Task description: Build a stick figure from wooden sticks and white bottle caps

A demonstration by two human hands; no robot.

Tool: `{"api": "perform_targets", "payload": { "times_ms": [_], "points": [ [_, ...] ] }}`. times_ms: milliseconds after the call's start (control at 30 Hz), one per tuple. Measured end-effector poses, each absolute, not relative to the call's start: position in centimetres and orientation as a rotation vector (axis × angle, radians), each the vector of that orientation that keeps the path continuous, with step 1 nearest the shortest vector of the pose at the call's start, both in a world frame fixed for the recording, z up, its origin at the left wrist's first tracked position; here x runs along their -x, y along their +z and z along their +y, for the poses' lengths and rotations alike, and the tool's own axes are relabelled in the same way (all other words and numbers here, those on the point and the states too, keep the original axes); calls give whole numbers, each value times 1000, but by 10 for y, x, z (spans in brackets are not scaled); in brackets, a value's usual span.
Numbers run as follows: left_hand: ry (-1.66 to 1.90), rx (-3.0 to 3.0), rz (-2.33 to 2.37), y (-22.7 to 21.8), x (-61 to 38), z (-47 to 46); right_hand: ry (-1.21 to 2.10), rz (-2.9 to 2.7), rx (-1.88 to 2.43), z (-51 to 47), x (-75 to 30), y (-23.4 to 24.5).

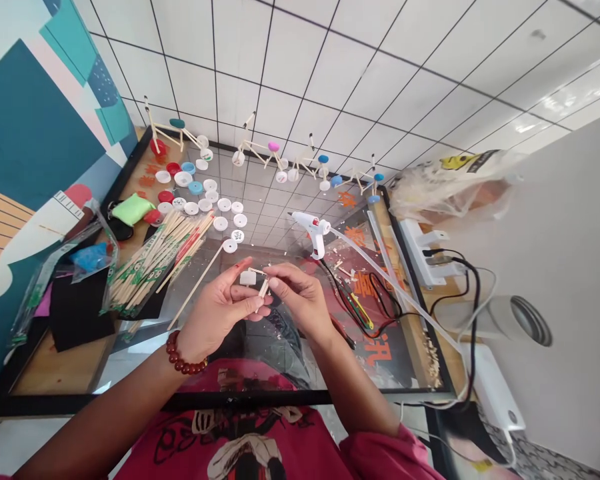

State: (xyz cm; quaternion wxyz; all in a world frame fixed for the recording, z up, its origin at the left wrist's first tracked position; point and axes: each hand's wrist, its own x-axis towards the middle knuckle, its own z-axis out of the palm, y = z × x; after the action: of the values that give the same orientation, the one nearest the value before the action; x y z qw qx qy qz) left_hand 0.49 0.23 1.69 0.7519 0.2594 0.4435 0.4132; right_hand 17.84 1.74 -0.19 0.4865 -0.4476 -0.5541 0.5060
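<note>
Wooden stick pieces (263,289) are being pinched in the fingers (279,281) of the right hand (300,301), with thumb and forefinger pressing together on them, just beside a small white plastic piece (248,279). The left hand (219,308) is holding that piece up near its fingertips, with its lower fingers curling loosely inward, and the two hands are almost touching. Both hands are hovering over the middle of the glass-topped worktop (130,400), toward its near edge. A red bead bracelet (185,353) is circling the left wrist. A white hot glue gun (313,230) is lying just beyond the right hand, and a long translucent glue stick (395,297) is stretching toward the right edge. A bag of loose wooden sticks (155,263) is lying left of the hands, while white bottle caps (220,223) are spreading toward the far edge, where stick-and-cap models (265,150) are standing in a row. A white power strip (423,250) is sitting along the right edge, and a plastic bag (445,183) is bunching near the far right corner.
</note>
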Motion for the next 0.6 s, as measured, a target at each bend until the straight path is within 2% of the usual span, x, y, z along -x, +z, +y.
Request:
{"api": "perform_targets", "payload": {
  "times_ms": [267,333,500,600],
  "points": [
    [832,-570,1002,16,-7,2,1153,-1504,1089,20,-184,0],
    [823,-563,1000,15,-9,2,944,-1674,1128,19,-183,0],
    [876,-580,998,11,-17,-1,98,-2045,1110,17,-179,-5],
    [937,-608,985,8,-20,-4,-192,-2072,1001,15,-179,-7]
  ]
}}
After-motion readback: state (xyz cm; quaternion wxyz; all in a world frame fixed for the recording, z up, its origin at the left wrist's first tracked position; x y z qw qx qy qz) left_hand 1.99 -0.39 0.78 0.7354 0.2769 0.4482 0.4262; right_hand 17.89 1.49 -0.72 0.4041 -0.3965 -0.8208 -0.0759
